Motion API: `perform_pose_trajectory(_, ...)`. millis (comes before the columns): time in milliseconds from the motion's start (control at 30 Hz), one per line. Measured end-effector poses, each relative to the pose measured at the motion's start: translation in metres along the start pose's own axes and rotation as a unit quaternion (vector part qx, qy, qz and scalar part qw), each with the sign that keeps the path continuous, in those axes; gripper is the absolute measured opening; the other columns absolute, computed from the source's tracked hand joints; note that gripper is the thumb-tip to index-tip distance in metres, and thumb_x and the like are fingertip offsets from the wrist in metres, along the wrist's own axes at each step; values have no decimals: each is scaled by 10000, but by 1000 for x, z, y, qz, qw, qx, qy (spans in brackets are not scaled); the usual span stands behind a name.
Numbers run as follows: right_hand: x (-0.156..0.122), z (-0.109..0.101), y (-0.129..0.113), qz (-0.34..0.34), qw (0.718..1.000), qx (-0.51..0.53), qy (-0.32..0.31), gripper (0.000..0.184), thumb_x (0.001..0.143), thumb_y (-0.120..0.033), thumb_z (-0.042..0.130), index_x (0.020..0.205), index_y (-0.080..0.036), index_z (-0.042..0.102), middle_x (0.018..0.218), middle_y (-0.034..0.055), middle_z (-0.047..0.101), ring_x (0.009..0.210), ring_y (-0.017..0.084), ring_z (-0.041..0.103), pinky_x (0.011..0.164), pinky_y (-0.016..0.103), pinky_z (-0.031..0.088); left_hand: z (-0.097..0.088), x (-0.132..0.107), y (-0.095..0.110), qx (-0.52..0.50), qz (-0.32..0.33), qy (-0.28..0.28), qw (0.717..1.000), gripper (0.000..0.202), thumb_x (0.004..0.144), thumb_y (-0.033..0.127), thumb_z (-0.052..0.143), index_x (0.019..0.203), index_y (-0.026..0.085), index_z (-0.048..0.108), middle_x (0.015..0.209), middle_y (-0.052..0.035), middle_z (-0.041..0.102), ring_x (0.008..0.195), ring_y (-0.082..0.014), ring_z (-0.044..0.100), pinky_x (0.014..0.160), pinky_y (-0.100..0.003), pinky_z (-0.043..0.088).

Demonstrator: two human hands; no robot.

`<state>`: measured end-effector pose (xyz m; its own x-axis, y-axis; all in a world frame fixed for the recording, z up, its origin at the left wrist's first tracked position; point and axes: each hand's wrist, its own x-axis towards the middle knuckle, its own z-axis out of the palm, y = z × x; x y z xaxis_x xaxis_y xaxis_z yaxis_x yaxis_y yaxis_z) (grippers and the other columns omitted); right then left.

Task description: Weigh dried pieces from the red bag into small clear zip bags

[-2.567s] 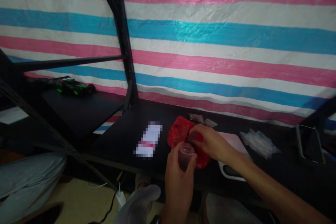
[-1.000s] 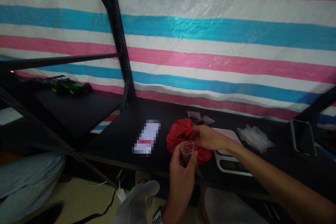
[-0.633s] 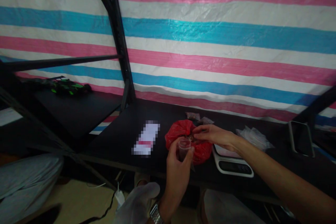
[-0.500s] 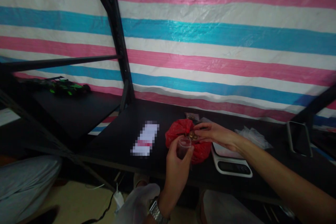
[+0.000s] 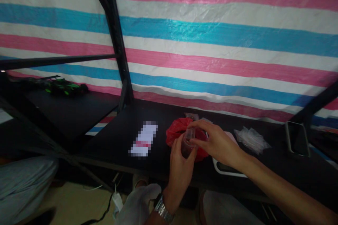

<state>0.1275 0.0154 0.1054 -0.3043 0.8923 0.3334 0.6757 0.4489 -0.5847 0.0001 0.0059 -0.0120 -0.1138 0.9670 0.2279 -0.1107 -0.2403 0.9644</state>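
My left hand (image 5: 181, 168) is wrapped round a clear plastic cup (image 5: 186, 149) at the front edge of the black table. Above its mouth, my right hand (image 5: 211, 142) grips a small clear plastic container (image 5: 190, 134) between thumb and fingers, tilted toward the cup. Some dark pieces show near the cup's rim, too blurred to name. Behind both hands lies a crumpled red plastic bag (image 5: 175, 132), partly covered by them. A white digital scale (image 5: 220, 169) sits under my right forearm, mostly hidden.
Clear plastic bags (image 5: 252, 140) are heaped right of the scale, with a phone (image 5: 298, 139) propped farther right. Small packets (image 5: 192, 116) lie behind the red bag. A blurred-out white sheet (image 5: 144, 139) is at left. A green toy car (image 5: 64, 87) stands on the left shelf.
My right hand has moved the small container from above the red bag, where brownish-gold pieces showed in it, toward me and over the cup, tipping it. My left hand stays round the cup.
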Motion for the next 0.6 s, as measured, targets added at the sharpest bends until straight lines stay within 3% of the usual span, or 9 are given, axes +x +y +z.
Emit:
perform_pose_trajectory(133, -1, -5, 5, -24, 999, -10, 32, 291, 871, -192, 764, 1153, -258, 734, 1179, 55, 782, 1107, 246, 735, 1029, 406, 559, -1, 0, 1, 13, 2, 9, 1000, 441, 881, 284, 749, 1315, 227, 693, 1351, -107, 712, 1299, -291, 650, 1158, -470, 467)
perform_pose_trajectory(233, 5, -9, 17, -3, 997, -28, 74, 256, 886, -236, 764, 1139, -241, 731, 1144, 69, 783, 1036, 244, 742, 964, 393, 575, -5, 0, 3, 30, 1, 18, 999, 459, 884, 285, 742, 1334, 220, 683, 1356, -115, 713, 1300, -290, 652, 1154, -463, 473)
perform_pose_trajectory(300, 11, -7, 28, 46, 996, -62, 39, 205, 882, -228, 775, 1084, -228, 741, 1074, 65, 791, 963, 239, 747, 892, 366, 575, -9, -1, 6, 36, 1, 24, 999, 449, 889, 302, 739, 1327, 221, 686, 1332, -111, 727, 1265, -287, 673, 1133, -453, 490)
perform_pose_trajectory(367, 17, 1, 39, 96, 988, -118, -40, 129, 877, -198, 780, 1003, -211, 755, 1011, 66, 792, 918, 241, 747, 843, 343, 557, -15, -3, 8, 36, -2, 29, 999, 436, 898, 330, 737, 1320, 232, 688, 1314, -99, 736, 1232, -280, 689, 1112, -439, 505)
perform_pose_trajectory(433, 24, 14, 47, 118, 975, -166, -92, 119, 892, -149, 751, 1005, -184, 762, 1065, 100, 789, 977, 260, 749, 871, 342, 540, -22, -4, 10, 33, -11, 35, 999, 440, 906, 353, 732, 1328, 240, 680, 1298, -90, 743, 1206, -274, 701, 1098, -434, 512)
perform_pose_trajectory(533, 30, 33, 53, 114, 972, -178, -99, 209, 928, -85, 672, 1112, -143, 751, 1279, 175, 742, 1177, 300, 714, 984, 365, 509, -31, -5, 9, 25, -37, 29, 999, 423, 921, 378, 716, 1317, 234, 677, 1261, -87, 758, 1160, -264, 718, 1078, -430, 523)
perform_pose_trajectory(600, 33, 41, 53, 117, 974, -164, -102, 204, 932, -100, 675, 1118, -140, 751, 1304, 188, 738, 1212, 315, 706, 1008, 374, 504, -33, -5, 8, 9, -54, 13, 998, 395, 920, 385, 716, 1279, 224, 691, 1244, -84, 769, 1146, -255, 727, 1062, -412, 534)
